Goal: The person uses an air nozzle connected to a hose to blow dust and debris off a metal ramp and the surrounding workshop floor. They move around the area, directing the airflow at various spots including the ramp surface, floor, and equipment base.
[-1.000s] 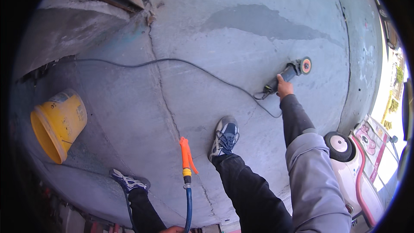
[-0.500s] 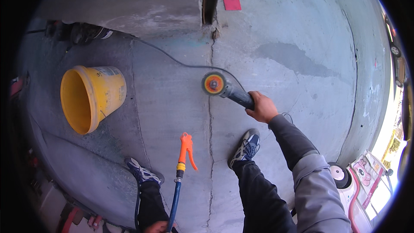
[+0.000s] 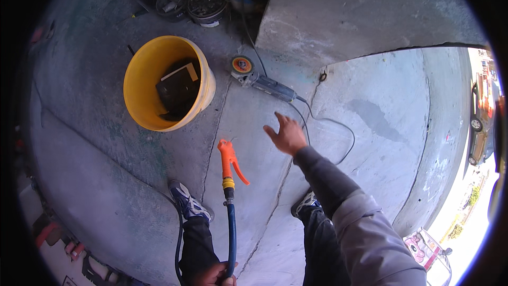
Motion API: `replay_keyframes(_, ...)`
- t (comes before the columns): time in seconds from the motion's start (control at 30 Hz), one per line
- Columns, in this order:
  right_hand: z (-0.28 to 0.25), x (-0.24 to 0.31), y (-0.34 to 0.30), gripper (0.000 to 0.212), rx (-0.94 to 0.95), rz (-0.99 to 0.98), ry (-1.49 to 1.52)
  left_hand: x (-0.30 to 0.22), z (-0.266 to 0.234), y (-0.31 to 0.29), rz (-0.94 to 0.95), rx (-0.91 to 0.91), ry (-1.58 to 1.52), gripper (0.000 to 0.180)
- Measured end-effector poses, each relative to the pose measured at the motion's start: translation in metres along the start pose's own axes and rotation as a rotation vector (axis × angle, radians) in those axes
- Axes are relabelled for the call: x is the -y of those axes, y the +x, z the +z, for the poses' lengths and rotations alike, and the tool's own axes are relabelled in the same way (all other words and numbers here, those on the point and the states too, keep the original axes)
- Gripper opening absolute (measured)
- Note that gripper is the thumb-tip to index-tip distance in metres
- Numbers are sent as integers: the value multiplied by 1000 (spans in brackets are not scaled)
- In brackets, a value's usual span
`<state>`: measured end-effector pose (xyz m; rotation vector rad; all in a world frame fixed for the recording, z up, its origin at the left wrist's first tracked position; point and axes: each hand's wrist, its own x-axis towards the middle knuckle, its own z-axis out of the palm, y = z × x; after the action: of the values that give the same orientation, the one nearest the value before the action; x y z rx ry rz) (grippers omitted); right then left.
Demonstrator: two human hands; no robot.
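An angle grinder (image 3: 272, 87) with an orange-and-yellow disc lies on the concrete floor, its cord trailing off the handle end. Just below it, my right hand (image 3: 289, 135) is open, fingers apart and touching nothing. My left hand (image 3: 216, 275), at the lower edge, is wrapped round a dark blue air hose (image 3: 232, 238). At the hose's upper end, an orange air blow gun (image 3: 227, 159) with a lever sticks up between my feet. Left of the grinder, a yellow bucket (image 3: 207, 87) lies tilted with its mouth toward me, dark items and a light-edged block inside.
Round tins (image 3: 206, 6) with small parts stand at the far left, beside a concrete block wall (image 3: 370, 10). The grinder's cord (image 3: 353, 136) loops over the floor at right. A white-and-pink vehicle (image 3: 426, 254) stands at lower right; parked cars (image 3: 480, 122) show beyond.
My right hand has let go of the angle grinder, which now lies on the floor near the bucket. The view has swung left. My left hand still holds the hose.
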<state>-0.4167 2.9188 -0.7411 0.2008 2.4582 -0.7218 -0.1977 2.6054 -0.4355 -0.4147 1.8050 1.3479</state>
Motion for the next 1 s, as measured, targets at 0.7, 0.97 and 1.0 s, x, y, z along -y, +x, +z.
replay_keyframes(0.7, -152, 324, -94, 40, -3, 440, 28, -4, -286, -67, 135, 443, 249, 44)
replay_keyframes(0.97, -153, 488, -76, 57, -48, 314, 161, -26, -446, -168, 103, 161, 593, 39)
replay_keyframes(1.0, -156, 515, -69, 59, -50, 232, 205, -37, -458, -172, 92, 140, 493, 53)
